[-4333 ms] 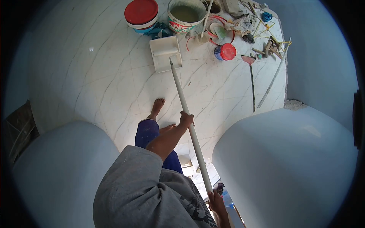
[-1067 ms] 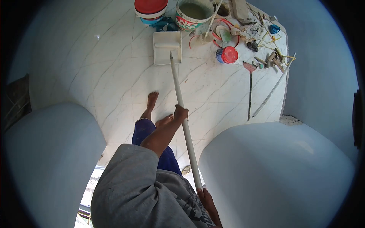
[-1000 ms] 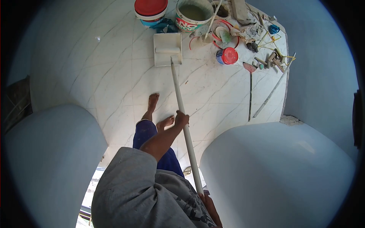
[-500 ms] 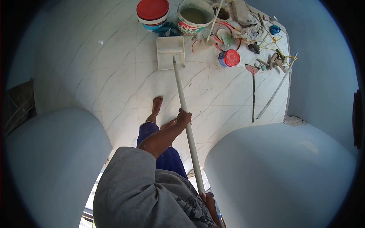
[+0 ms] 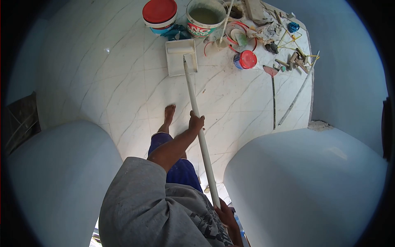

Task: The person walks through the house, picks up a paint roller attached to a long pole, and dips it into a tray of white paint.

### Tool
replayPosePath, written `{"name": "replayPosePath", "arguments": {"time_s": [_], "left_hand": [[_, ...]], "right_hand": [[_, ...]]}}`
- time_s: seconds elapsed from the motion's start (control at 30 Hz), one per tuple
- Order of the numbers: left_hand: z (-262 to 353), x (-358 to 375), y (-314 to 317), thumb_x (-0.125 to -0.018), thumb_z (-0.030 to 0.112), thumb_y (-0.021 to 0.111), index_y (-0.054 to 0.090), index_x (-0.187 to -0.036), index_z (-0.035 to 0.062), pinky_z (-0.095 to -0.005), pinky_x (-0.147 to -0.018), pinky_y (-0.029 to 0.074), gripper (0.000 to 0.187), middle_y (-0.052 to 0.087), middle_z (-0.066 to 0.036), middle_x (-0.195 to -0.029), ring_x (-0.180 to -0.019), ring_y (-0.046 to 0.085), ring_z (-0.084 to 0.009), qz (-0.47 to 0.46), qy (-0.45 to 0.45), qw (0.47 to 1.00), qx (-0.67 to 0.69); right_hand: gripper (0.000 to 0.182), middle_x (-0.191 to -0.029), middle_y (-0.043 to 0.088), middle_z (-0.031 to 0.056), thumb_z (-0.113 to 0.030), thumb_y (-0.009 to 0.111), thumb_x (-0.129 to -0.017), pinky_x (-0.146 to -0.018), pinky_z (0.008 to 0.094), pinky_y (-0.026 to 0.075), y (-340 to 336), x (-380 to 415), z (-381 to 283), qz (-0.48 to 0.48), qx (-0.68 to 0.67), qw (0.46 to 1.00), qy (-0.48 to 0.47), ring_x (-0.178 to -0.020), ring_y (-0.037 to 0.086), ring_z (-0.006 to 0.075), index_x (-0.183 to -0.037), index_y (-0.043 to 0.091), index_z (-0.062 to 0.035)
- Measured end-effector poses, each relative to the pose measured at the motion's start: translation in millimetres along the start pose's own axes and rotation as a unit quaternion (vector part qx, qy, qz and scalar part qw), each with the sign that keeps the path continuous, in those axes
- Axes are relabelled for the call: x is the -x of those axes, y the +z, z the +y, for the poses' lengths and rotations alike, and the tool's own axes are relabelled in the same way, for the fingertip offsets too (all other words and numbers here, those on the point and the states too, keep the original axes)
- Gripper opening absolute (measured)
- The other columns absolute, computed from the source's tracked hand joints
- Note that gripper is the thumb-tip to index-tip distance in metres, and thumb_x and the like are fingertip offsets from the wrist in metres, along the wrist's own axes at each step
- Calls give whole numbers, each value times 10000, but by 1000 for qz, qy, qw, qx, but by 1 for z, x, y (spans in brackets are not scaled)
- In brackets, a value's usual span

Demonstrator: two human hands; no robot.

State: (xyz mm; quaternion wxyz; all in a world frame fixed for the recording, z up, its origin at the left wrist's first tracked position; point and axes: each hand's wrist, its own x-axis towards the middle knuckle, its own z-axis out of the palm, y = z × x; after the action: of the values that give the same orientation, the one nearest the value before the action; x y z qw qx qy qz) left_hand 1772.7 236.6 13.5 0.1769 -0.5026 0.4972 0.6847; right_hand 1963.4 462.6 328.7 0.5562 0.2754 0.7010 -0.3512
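A long pale pole runs from my body up to a white roller in a white paint tray on the floor. My left hand is wrapped round the middle of the pole. Lower down, near my body, my right hand grips its rear part. The roller lies in the far part of the tray, at the pole's far end.
Beyond the tray stand a red-lidded bucket and a bucket of murky liquid. A small red-lidded pot, a red scraper with a long handle and scattered debris lie to the right. Curved walls flank both sides.
The pole and my left hand have shifted slightly up and left. My right hand has moved up and shows more. The roller sits slightly farther up in the tray; the camera view has shifted a little.
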Motion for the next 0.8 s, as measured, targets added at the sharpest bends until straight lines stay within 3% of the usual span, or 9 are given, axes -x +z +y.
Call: {"name": "replayPosePath", "arguments": {"time_s": [0.07, 0.13, 0.23, 0.3, 0.33, 0.4, 0.47, 0.57, 0.8], "left_hand": [[-8, 15, 5, -757, 154, 543, 174, -1222, -26, -343, -410, 512, 621, 542, -240, -875, -560, 591, -269, 56, -1, 995, -87], [-43, 29, 11, -762, 182, 550, 110, -1270, -34, -342, -398, 504, 706, 551, -253, -887, -549, 595, -287, 61, 4, 992, -108], [-102, 30, 23, -798, 212, 521, 55, -1304, 18, -354, -383, 494, 714, 566, -239, -801, -478, 576, -281, 90, 132, 971, -180], [-52, 77, 17, -844, 230, 462, -37, -1328, 95, -370, -394, 497, 707, 573, -218, -735, -463, 569, -271, -12, -25, 999, -28], [-55, 68, 13, -844, 230, 462, -37, -1328, 95, -370, -394, 497, 707, 573, -218, -735, -463, 569, -271, -10, -22, 999, -28], [-72, 39, 3, -870, 228, 413, -94, -1325, 173, -380, -400, 498, 683, 574, -196, -713, -455, 563, -261, -142, -72, 986, 43], [-98, 11, 7, -867, 236, 421, -102, -1322, 183, -381, -399, 497, 695, 573, -185, -714, -454, 561, -261, -137, -53, 989, 17], [-87, 24, 14, -859, 247, 437, -120, -1310, 192, -381, -394, 494, 719, 571, -173, -722, -451, 556, -261, -83, -44, 994, -57], [-81, 23, 22, -824, 160, 465, -120, -1306, 228, -417, -381, 486, 761, 528, -204, -868, -481, 539, -261, -12, -49, 994, -95]], "right_hand": [[434, -880, 573, 95, -209, 485, -866, -676, 271, 429, -7, 5, 41, -32, -51, 995, -80, -763, 537, 131, -1225, 366, 3], [477, -865, 574, 90, -195, 473, -872, -664, 241, 426, -11, 19, 62, -57, -113, 989, -75, -747, 529, 107, -1289, 312, -27], [424, -871, 587, 96, -206, 445, -876, -659, 290, 434, -11, 33, 33, 10, -9, 998, -60, -714, 534, 141, -1264, 362, -57], [430, -840, 585, 106, -234, 447, -873, -646, 292, 436, -7, 30, 21, 33, 40, 996, -73, -690, 536, 145, -1263, 365, -73], [435, -809, 584, 116, -262, 449, -871, -633, 295, 438, -6, 29, 18, 57, 89, 991, -78, -666, 538, 149, -1263, 368, -89], [441, -821, 590, 139, -286, 447, -868, -641, 311, 445, -5, 24, 20, 66, 109, 989, -76, -683, 563, 185, -1260, 371, -100], [446, -833, 595, 162, -311, 446, -864, -650, 328, 452, -5, 13, 26, 77, 127, 986, -79, -700, 587, 222, -1257, 374, -111], [471, -946, 581, 235, -344, 446, -858, -724, 407, 454, -5, -4, 55, 94, 168, 973, -125, -887, 568, 377, -1244, 369, -87], [484, -849, 592, 255, -369, 451, -854, -686, 418, 464, -1, -4, 52, 112, 212, 967, -90, -819, 581, 390, -1231, 373, -76]]}}
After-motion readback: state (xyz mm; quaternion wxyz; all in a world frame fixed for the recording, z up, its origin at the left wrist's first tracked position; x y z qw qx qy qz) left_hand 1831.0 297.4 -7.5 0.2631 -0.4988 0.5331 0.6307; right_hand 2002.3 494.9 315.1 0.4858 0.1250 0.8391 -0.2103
